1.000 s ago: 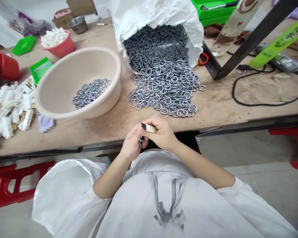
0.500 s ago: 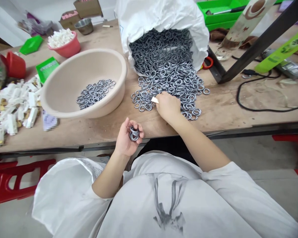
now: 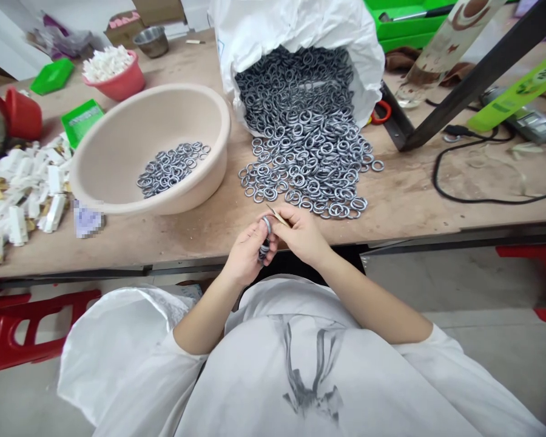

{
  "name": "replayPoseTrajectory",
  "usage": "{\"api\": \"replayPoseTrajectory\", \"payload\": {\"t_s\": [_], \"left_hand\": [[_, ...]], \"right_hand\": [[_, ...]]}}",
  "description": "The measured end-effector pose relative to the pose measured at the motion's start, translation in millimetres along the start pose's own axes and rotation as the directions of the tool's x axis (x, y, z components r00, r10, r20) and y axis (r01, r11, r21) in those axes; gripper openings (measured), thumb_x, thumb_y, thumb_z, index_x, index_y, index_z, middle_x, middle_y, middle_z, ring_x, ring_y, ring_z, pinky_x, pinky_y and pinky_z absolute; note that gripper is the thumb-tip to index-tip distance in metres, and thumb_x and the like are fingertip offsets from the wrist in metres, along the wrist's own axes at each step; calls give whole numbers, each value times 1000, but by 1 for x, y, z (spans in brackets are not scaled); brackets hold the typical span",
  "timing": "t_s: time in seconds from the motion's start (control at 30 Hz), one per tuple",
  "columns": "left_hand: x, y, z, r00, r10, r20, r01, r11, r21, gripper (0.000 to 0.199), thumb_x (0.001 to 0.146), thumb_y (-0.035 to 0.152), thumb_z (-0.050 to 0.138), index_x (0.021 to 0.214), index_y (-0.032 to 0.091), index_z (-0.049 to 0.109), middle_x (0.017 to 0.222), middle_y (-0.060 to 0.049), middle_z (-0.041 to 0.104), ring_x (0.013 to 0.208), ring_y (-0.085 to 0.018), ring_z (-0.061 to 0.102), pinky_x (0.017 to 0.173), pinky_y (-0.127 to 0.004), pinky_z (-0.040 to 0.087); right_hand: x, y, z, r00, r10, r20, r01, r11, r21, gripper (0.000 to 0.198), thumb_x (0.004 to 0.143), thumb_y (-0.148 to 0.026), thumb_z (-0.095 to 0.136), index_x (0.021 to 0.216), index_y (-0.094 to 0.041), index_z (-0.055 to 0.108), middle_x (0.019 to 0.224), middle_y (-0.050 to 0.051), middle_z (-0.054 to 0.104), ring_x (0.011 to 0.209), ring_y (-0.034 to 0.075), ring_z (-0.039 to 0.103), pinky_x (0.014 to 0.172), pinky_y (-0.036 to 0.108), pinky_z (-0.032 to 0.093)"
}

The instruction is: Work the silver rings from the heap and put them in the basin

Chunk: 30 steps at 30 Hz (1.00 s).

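My left hand [image 3: 246, 256] is closed around several grey rings [image 3: 264, 250], with one ring held up between thumb and fingers. Against it, in front of my body at the table's edge, is my right hand [image 3: 307, 237]. It grips a thin pointed tool [image 3: 279, 216] with a pale handle, whose tip reaches just past the raised ring. Whether the tip touches that ring I cannot tell. Beyond my hands, a heap of loose grey rings [image 3: 318, 158] spills out of a white sack [image 3: 295, 24]. More rings [image 3: 170, 170] lie in a beige basin [image 3: 204, 115] to the left.
White parts [image 3: 18, 182] lie heaped at the left, near green trays [image 3: 84, 118] and a red bowl of white pieces [image 3: 122, 82]. On the right stand a dark metal frame [image 3: 455, 91] and a black cable [image 3: 437, 176]. An open white bag [image 3: 104, 346] hangs by my left arm.
My right hand has come back from the ring heap, with the tool, to meet my left hand. My left hand has shifted right and now raises one ring between its fingers.
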<state>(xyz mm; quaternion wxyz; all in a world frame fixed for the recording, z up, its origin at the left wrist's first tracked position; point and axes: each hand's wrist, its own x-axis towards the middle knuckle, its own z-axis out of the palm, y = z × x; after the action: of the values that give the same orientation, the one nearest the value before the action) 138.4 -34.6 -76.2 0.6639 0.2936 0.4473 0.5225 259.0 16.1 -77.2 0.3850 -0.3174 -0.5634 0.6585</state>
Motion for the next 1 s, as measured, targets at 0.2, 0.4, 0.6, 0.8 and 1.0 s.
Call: {"api": "replayPoseTrajectory", "payload": {"t_s": [0.2,0.4,0.6,0.8,1.0], "left_hand": [[-6,4,0,999,34,-30,-34,999,-10,49,73,58,75,67,18,47,51,5,49,40,-6,43,35,-16,28],[-11,7,-1,998,25,51,-20,997,-78,40,81,45,69,65,17,46,52,5,45,38,-5,37,36,-17,28],[-12,6,-5,1000,15,25,-11,991,-134,36,79,39,71,65,18,46,50,5,45,38,-6,38,35,-17,29],[-15,5,-6,997,0,80,12,989,-150,38,80,39,71,63,18,45,49,5,44,37,-6,37,35,-17,28],[-27,9,-6,970,-10,245,27,997,-67,45,83,46,69,57,16,46,48,3,43,38,-6,37,37,-18,31]], "right_hand": [[-1,-2,-5,989,-147,19,148,982,-115,36,79,-54,72,90,-19,70,76,1,66,70,15,63,65,29,53],[-6,-6,-10,970,-238,-54,201,904,-377,55,90,-69,49,72,-18,61,61,-2,52,59,12,47,58,27,36],[-21,-13,-8,949,-276,151,303,673,-675,55,97,-62,40,69,-18,61,68,3,59,64,13,50,62,28,32],[-20,-10,-7,944,-280,176,320,638,-700,53,96,-60,42,64,-19,52,62,0,53,59,12,45,59,27,27],[8,7,-25,979,-189,-81,58,632,-773,53,98,-58,39,61,-21,48,54,-3,44,55,13,41,56,28,24]]}}
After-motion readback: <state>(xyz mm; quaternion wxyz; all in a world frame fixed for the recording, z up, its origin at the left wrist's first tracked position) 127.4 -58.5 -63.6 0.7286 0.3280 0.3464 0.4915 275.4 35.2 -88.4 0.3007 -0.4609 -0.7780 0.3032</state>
